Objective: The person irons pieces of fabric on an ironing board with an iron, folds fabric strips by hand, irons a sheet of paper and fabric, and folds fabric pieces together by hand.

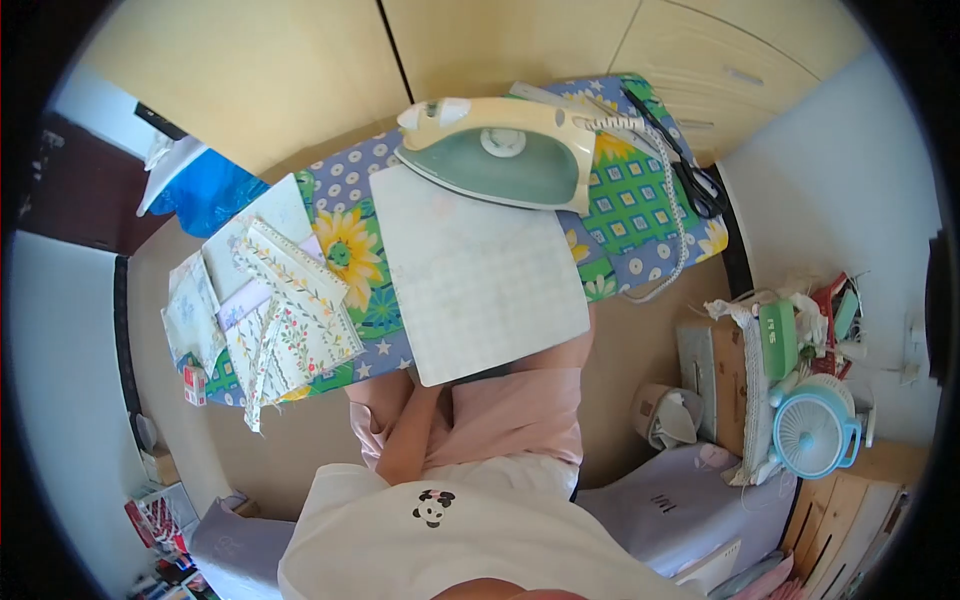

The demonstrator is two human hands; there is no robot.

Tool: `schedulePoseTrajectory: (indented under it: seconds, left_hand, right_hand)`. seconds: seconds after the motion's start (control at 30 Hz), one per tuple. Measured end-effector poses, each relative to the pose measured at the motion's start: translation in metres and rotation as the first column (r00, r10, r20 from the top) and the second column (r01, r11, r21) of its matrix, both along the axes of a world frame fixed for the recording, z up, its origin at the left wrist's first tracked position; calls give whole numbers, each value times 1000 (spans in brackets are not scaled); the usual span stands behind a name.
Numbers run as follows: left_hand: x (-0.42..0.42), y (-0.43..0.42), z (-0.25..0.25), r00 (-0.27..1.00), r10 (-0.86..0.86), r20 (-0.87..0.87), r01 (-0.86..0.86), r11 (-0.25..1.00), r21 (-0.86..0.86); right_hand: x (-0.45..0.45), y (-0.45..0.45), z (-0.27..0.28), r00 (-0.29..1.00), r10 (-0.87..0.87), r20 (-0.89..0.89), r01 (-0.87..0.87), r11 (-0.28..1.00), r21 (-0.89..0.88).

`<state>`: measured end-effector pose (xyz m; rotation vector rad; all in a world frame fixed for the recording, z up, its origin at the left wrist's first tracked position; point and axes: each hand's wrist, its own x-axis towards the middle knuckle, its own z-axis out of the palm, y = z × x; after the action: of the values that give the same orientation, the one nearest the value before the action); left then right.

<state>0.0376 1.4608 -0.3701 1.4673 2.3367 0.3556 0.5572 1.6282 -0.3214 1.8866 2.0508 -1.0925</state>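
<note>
Neither of my hands shows. My left forearm (pixel 408 440) runs up between the thighs, and its hand is hidden beneath the front edge of a white pad (pixel 480 290). A cream and green steam iron (pixel 490 165) lies along the pad's far edge, its coiled cord (pixel 672 200) hanging off to the right. Under these is a board with a flowered cover (pixel 345 245). Floral fabric pieces (pixel 300 345) lie on the left, with a pale folded cloth (pixel 192 310) beside them. Black-handled scissors (pixel 702 192) rest at the right end, near a ruler (pixel 540 95).
A small red and white box (pixel 194 385) sits at the board's left edge. Cream cabinets (pixel 520 45) stand behind. A blue plastic bag (pixel 215 195) is at the far left. On the right are a small blue fan (pixel 812 435), a green box (pixel 778 340) and a waste bin (pixel 668 415).
</note>
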Motion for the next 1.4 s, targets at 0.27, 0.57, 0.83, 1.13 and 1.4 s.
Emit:
schedulePoseTrajectory:
  seconds: [0.27, 0.57, 0.83, 1.13, 1.4]
  left_hand:
    - [9, 1, 101, 626, 347, 699, -266, 937, -227]
    - [-21, -106, 183, -203, -463, 863, -979, 111, -171]
    - [-51, -125, 126, 42, -424, 904, -996, 51, 70]
    - [-63, -126, 115, 91, -461, 883, -948, 231, 219]
    - [-57, -116, 111, 158, -496, 854, -940, 188, 284]
  right_hand:
    - [-24, 8, 5, 984, 177, -3, -177, 984, 5]
    - [-66, 30, 16, 945, 326, -18, -323, 943, 77]
    - [-67, 41, 20, 921, 390, 0, -385, 909, 158]
    - [-80, 60, 45, 881, 468, 67, -467, 837, 285]
    - [-136, 60, 107, 806, 550, 221, -592, 738, 323]
